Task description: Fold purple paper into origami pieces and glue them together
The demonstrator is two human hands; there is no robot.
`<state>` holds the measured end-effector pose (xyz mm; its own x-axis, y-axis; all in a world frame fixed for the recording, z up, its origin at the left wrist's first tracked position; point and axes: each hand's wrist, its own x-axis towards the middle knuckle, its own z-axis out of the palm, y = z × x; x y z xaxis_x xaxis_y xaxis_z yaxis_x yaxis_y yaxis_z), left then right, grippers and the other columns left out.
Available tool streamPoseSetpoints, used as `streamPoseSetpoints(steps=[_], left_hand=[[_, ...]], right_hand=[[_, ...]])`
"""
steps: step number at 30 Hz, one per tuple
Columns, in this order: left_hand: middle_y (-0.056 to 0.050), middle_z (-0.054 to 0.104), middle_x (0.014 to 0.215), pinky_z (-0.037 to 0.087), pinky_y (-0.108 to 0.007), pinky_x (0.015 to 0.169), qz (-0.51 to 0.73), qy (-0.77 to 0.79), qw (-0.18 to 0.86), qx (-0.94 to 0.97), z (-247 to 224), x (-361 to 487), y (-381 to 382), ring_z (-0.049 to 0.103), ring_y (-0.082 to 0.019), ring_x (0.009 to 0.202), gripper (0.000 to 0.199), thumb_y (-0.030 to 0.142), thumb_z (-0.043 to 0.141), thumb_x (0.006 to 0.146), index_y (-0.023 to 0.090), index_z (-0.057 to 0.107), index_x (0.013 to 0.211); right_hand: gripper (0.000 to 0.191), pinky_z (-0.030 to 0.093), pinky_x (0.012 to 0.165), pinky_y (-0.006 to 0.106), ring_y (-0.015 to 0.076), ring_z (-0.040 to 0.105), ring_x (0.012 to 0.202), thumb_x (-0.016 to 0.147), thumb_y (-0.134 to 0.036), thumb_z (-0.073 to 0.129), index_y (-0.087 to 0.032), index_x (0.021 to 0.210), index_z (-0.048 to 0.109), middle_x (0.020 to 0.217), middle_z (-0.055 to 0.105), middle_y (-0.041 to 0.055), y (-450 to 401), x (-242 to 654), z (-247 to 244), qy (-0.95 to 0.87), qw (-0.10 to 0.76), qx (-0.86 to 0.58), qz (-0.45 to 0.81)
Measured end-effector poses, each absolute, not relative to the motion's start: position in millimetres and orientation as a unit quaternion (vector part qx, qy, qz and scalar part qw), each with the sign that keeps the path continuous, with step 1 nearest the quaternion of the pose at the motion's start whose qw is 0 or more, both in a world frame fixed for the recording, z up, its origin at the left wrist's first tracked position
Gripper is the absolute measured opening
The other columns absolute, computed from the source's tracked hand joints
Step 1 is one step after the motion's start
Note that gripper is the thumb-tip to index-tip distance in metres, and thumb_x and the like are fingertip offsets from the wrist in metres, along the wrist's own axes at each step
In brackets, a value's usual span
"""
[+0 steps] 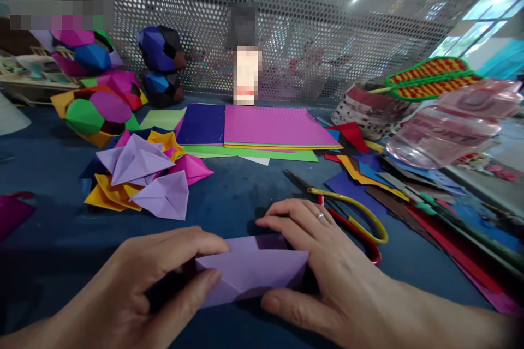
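A folded lavender paper [254, 270] lies low in the middle of the view, with a pointed flap standing up at its right end. My left hand [164, 272] pinches its left end between thumb and fingers. Around the right end is my right hand [315, 262], fingers apart and curved behind the paper, thumb in front near its lower edge; a ring is on one finger. Scissors [352, 212] with yellow and red handles rest just beyond my right hand. Folded lavender, yellow and pink pieces [139, 169] are heaped at the left.
Stacked coloured sheets [270, 125] lie at the back of the blue table [229, 185]. Multicoloured paper balls [102, 109] stand back left. Paper strips [442, 240], a pink bottle [446, 125] and a fabric basket [360, 112] are on the right. A perforated metal screen [196, 27] rises behind.
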<state>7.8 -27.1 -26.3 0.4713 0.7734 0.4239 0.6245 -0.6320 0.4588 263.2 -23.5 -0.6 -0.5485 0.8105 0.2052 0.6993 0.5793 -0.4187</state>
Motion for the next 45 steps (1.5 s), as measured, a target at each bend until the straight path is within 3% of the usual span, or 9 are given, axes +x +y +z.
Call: streamPoseSetpoints(steps=[5, 9, 12, 16, 24, 32, 38, 43, 45], left_hand=[[-0.002, 0.064, 0.108, 0.055, -0.018, 0.065, 0.287, 0.412, 0.181, 0.846, -20.7, 11.8, -25.3, 0.066, -0.015, 0.084, 0.019, 0.024, 0.056, 0.087, 0.027, 0.059, 0.106], [-0.006, 0.057, 0.128, 0.056, -0.026, 0.082, 0.325, 0.435, 0.137, 0.829, -21.6, 11.7, -25.2, 0.061, -0.021, 0.107, 0.043, 0.029, 0.062, 0.083, 0.028, 0.051, 0.125], [-0.001, 0.066, 0.115, 0.057, -0.023, 0.079, 0.326, 0.423, 0.206, 0.82, -22.3, 10.1, -23.6, 0.066, -0.018, 0.096, 0.043, 0.031, 0.06, 0.086, 0.031, 0.049, 0.128], [0.004, 0.072, 0.085, 0.052, -0.017, 0.061, 0.272, 0.424, 0.303, 0.809, -17.0, 11.6, -20.6, 0.067, -0.013, 0.075, 0.014, 0.03, 0.057, 0.088, 0.029, 0.066, 0.098], [0.002, 0.064, 0.065, 0.044, -0.018, 0.051, 0.26, 0.475, 0.405, 0.736, -12.0, 15.8, -21.4, 0.056, -0.012, 0.06, 0.025, 0.041, 0.055, 0.088, 0.023, 0.069, 0.081], [0.002, 0.065, 0.068, 0.048, -0.019, 0.051, 0.315, 0.447, 0.32, 0.773, -11.2, 12.4, -22.0, 0.059, -0.012, 0.056, 0.021, 0.037, 0.054, 0.089, 0.023, 0.068, 0.085], [0.004, 0.066, 0.067, 0.047, -0.016, 0.045, 0.34, 0.442, 0.292, 0.777, -12.6, 10.6, -24.0, 0.059, -0.01, 0.051, 0.018, 0.037, 0.056, 0.088, 0.024, 0.067, 0.092], [0.005, 0.065, 0.063, 0.049, -0.014, 0.045, 0.338, 0.43, 0.285, 0.787, -17.2, 10.1, -21.8, 0.061, -0.01, 0.049, 0.016, 0.035, 0.057, 0.089, 0.025, 0.064, 0.101], [0.002, 0.069, 0.078, 0.055, -0.017, 0.054, 0.345, 0.427, 0.241, 0.8, -18.1, 9.9, -21.2, 0.066, -0.012, 0.06, 0.021, 0.031, 0.058, 0.089, 0.027, 0.06, 0.109]], right_hand=[[0.032, 0.052, 0.086, 0.035, 0.0217, 0.058, 0.101, 0.073, -0.035, 0.077, -0.022, 0.095, 0.057, 0.108, 0.061, 0.0053, -26.9, 259.0, -4.5, -0.832, 0.226, -0.458, 0.217], [0.013, 0.05, 0.067, 0.023, 0.0127, 0.059, 0.079, 0.084, -0.02, 0.065, -0.025, 0.092, 0.055, 0.09, 0.062, -0.0016, -31.5, 259.1, -12.1, -0.803, 0.257, -0.451, 0.292], [0.011, 0.047, 0.063, 0.022, 0.0111, 0.058, 0.075, 0.085, -0.021, 0.064, -0.025, 0.092, 0.057, 0.089, 0.062, -0.0027, -34.0, 258.3, -14.1, -0.792, 0.277, -0.448, 0.307], [0.011, 0.044, 0.061, 0.021, 0.0112, 0.058, 0.074, 0.085, -0.02, 0.064, -0.025, 0.092, 0.058, 0.085, 0.062, -0.0032, -35.3, 255.0, -11.3, -0.793, 0.285, -0.444, 0.304], [0.015, 0.041, 0.057, 0.021, 0.0105, 0.053, 0.067, 0.084, -0.027, 0.065, -0.026, 0.097, 0.059, 0.082, 0.061, -0.0037, -34.0, 251.5, -10.5, -0.768, 0.277, -0.47, 0.336], [0.038, 0.041, 0.057, 0.019, 0.0101, 0.051, 0.067, 0.086, -0.043, 0.064, -0.022, 0.116, 0.054, 0.079, 0.059, -0.0029, -28.4, 249.6, -4.9, -0.691, 0.319, -0.448, 0.47], [0.028, 0.043, 0.062, 0.021, 0.0114, 0.056, 0.07, 0.088, -0.042, 0.061, -0.015, 0.086, 0.069, 0.077, 0.065, 0.0004, -25.0, 249.6, -9.4, -0.683, 0.327, -0.444, 0.479], [0.026, 0.042, 0.059, 0.02, 0.0103, 0.056, 0.065, 0.088, -0.039, 0.061, -0.015, 0.083, 0.07, 0.073, 0.065, -0.001, -26.6, 249.7, -11.1, -0.689, 0.331, -0.462, 0.45], [0.026, 0.042, 0.057, 0.019, 0.0099, 0.055, 0.064, 0.089, -0.038, 0.06, -0.015, 0.083, 0.069, 0.073, 0.065, -0.0012, -28.2, 249.8, -10.2, -0.702, 0.329, -0.46, 0.432]])
